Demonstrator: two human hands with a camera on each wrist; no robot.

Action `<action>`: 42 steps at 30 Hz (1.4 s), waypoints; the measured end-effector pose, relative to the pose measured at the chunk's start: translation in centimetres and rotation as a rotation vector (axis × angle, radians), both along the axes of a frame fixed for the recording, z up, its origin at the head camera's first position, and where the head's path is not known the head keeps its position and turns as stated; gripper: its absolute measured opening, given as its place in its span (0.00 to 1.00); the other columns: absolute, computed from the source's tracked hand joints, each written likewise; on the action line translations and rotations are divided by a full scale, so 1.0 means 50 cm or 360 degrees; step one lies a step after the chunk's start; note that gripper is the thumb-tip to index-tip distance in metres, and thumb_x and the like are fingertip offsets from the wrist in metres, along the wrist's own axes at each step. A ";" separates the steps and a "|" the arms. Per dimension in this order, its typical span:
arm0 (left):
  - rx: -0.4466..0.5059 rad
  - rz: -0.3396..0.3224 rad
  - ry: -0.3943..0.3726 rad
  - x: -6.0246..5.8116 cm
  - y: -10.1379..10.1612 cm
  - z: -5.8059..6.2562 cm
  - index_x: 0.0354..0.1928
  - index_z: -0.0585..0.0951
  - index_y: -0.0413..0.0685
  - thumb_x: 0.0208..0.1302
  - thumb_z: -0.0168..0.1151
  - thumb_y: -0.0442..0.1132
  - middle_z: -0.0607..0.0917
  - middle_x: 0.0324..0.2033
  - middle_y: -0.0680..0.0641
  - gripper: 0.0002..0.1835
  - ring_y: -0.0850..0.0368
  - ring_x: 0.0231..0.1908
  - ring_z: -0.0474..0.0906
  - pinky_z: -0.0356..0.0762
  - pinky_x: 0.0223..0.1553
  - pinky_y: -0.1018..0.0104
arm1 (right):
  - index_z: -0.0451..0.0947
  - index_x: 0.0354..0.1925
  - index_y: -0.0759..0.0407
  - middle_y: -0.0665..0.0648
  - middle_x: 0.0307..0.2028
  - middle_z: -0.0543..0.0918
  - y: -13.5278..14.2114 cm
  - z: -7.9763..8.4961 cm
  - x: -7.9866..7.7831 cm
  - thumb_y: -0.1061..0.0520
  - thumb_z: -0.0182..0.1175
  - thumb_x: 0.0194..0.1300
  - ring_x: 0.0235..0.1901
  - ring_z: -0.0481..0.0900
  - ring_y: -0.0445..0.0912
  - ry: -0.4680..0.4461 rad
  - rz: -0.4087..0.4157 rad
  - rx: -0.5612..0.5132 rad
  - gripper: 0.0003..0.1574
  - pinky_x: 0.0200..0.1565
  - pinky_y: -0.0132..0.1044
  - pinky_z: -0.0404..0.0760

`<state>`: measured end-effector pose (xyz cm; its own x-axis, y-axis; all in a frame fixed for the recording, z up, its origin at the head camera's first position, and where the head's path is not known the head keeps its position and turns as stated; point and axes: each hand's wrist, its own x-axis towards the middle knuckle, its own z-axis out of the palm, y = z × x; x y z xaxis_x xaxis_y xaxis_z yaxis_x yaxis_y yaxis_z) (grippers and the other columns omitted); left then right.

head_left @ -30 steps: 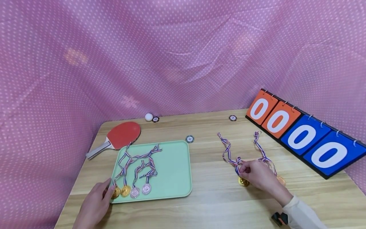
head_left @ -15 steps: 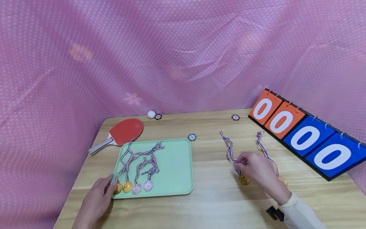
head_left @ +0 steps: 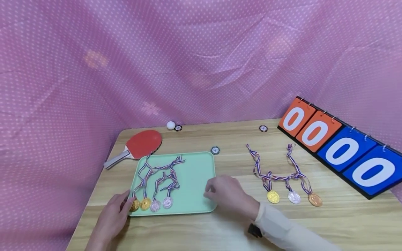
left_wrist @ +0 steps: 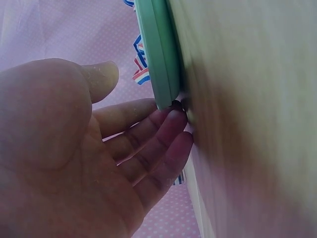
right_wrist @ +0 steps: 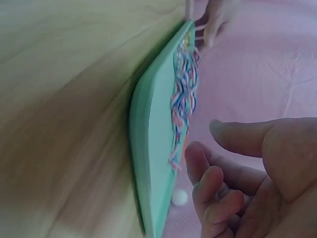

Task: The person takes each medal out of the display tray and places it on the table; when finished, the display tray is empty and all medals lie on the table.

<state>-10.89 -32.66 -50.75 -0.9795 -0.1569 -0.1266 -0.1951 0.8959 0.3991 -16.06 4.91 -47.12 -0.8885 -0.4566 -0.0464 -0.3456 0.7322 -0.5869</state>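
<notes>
A mint green tray lies on the table with two gold medals and two silver medals side by side near its front left, their striped ribbons trailing back. My left hand touches the tray's left edge with extended fingers; the thumb stands off the rim in the left wrist view. Over the tray's right edge hovers my right hand, fingers loosely bent and holding nothing. Farther right, a gold medal, a silver medal and a bronze medal lie in a row on the wood.
A red table tennis paddle lies behind the tray's left corner. At the back are a white ball and a poker chip; further chips lie nearby. A flip scoreboard stands along the right side.
My right hand has let go of the gold medal's ribbon and moved left to the tray's right edge, uncovering the right-hand row. My left hand stays at the tray.
</notes>
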 end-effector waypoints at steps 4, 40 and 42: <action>0.0001 -0.0012 0.0060 -0.002 0.000 -0.001 0.71 0.65 0.43 0.75 0.42 0.58 0.78 0.49 0.44 0.33 0.51 0.46 0.74 0.75 0.49 0.50 | 0.87 0.35 0.48 0.42 0.27 0.84 -0.056 -0.005 -0.010 0.46 0.68 0.60 0.25 0.73 0.34 -0.0061 0.0018 -0.0033 0.10 0.28 0.27 0.73; 0.0011 0.0004 -0.0016 0.004 -0.002 0.000 0.72 0.62 0.41 0.75 0.45 0.55 0.77 0.53 0.41 0.33 0.51 0.47 0.74 0.75 0.53 0.46 | 0.70 0.14 0.46 0.42 0.14 0.69 -0.274 -0.091 -0.016 0.55 0.63 0.58 0.18 0.67 0.37 0.0091 -0.0108 -0.0127 0.19 0.15 0.31 0.64; 0.0004 0.0005 -0.0012 0.005 0.001 0.000 0.72 0.62 0.41 0.75 0.46 0.54 0.77 0.54 0.41 0.32 0.51 0.48 0.75 0.75 0.54 0.45 | 0.73 0.19 0.45 0.42 0.18 0.73 -0.268 -0.088 -0.014 0.55 0.64 0.59 0.21 0.70 0.37 0.0037 -0.0117 -0.0204 0.14 0.20 0.30 0.68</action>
<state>-10.64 -32.61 -50.75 -0.9780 -0.1594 -0.1344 -0.2007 0.8943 0.4000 -16.79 -8.49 -51.55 -0.9199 -0.3911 0.0291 -0.3085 0.6758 -0.6694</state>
